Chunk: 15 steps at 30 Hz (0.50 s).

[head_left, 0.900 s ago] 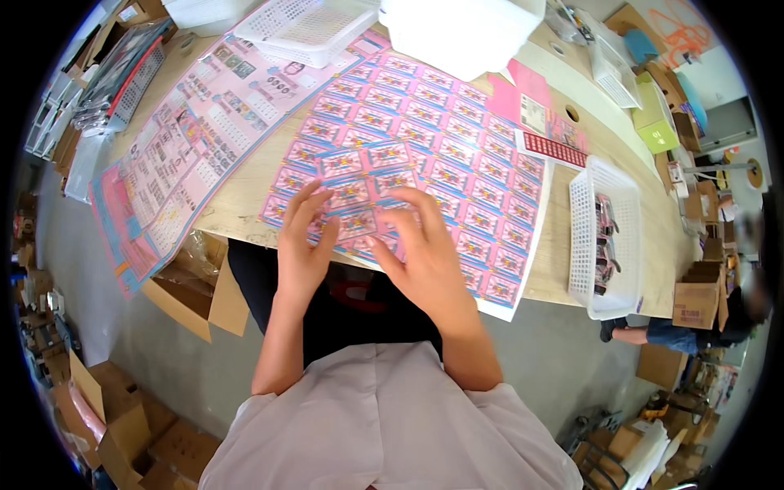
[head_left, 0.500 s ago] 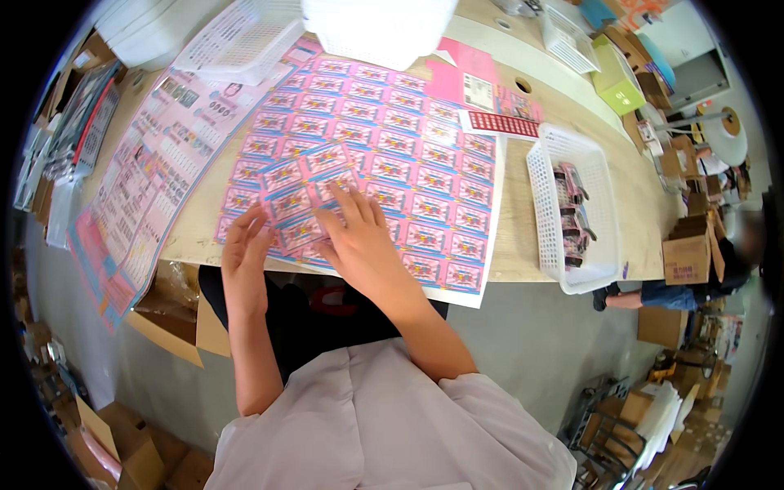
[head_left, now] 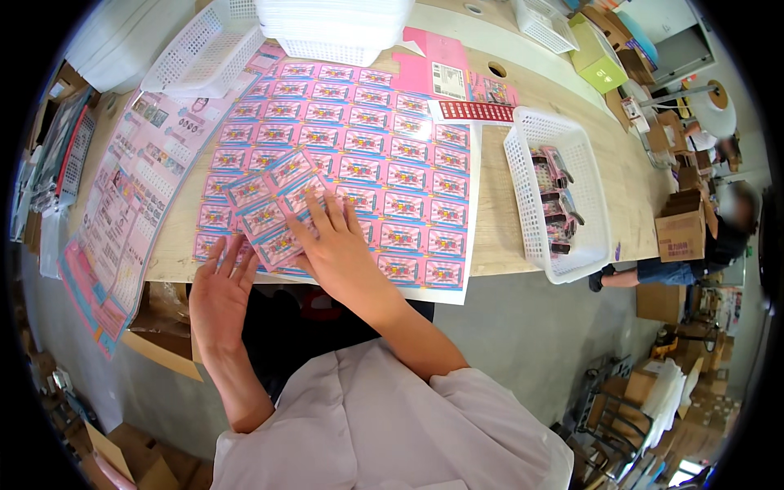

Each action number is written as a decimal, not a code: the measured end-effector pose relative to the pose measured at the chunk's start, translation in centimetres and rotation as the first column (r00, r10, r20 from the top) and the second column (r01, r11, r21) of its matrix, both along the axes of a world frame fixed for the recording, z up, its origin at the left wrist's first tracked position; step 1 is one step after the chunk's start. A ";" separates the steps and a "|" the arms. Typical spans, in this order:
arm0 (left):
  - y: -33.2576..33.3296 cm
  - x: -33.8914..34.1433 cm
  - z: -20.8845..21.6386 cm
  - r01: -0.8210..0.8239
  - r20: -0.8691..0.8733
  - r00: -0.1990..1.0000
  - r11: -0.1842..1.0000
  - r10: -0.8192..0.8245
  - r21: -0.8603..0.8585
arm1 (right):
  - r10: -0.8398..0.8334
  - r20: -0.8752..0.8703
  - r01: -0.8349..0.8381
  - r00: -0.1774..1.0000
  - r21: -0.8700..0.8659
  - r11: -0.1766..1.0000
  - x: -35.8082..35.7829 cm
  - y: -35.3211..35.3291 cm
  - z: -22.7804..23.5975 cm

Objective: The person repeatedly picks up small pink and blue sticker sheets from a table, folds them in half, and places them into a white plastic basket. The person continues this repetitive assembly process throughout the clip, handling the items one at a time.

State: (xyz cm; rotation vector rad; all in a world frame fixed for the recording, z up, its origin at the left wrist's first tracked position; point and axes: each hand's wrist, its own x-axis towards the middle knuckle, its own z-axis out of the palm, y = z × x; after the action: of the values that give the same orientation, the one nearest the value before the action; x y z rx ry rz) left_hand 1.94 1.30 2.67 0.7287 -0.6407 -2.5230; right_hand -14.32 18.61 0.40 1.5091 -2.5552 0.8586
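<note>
A small pink-and-blue printed piece [head_left: 263,219], made up of several card-like panels, lies tilted on top of a large sheet [head_left: 408,149] printed with rows of the same panels. My right hand [head_left: 336,255] rests flat on the right part of the small piece, its fingers stretched out and covering some panels. By the lower left corner of that piece is my left hand [head_left: 219,296], palm turned up and fingers apart, holding nothing. Whether its fingertips touch the piece, I cannot tell.
To the right stands a white basket [head_left: 603,167] with several small dark packaged items. A red-dotted card strip [head_left: 475,113] and pink paper [head_left: 414,72] lie behind. Another printed sheet [head_left: 131,192] hangs over the table's left edge. White tubs [head_left: 335,24] stand at the back.
My left hand has drawn back from the small piece's left side and turned palm up with its fingers spread. The piece is tilted more on the sheet; my right hand stays on it.
</note>
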 end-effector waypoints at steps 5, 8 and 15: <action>2.8 -1.8 1.2 0.194 0.302 0.949 0.925 -0.093 -0.326 | 0.010 0.012 -0.010 1.000 0.033 0.999 0.6 -0.1 0.0; 2.9 -1.6 -0.7 0.306 0.439 0.898 0.742 -0.018 -0.596 | 0.056 0.034 -0.056 0.998 0.012 0.998 0.6 0.0 0.4; 1.5 -0.5 -2.4 0.304 0.440 0.897 0.788 -0.047 -0.536 | 0.193 0.277 -0.164 0.941 -0.127 0.978 1.6 0.1 0.6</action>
State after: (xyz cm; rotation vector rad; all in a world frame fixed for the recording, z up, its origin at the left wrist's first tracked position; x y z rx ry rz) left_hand 1.44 2.79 0.22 0.9805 -1.6315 -2.1133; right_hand -12.69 18.69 0.96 1.7192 -2.5391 1.3013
